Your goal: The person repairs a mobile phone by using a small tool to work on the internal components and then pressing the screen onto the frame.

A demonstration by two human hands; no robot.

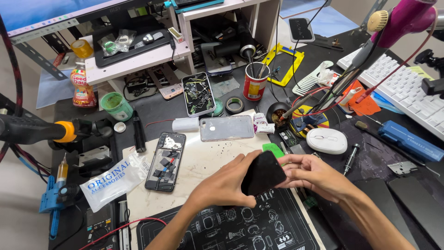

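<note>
I look down on a crowded repair bench: a pale worn work mat (203, 162) under my hands, a black printed mat (240, 227) nearer me, a white keyboard (402, 88) far right. Both hands meet on a black phone panel (262, 172), glossy, dark and tilted, raised just above the pale mat. My left hand (226, 183) pinches its near-left edge; my right hand (314, 173) clamps the opposite edge. Left of the grip lies an opened phone (165, 161); beyond it, a silver back cover (226, 128); right, a white mouse (327, 140).
</note>
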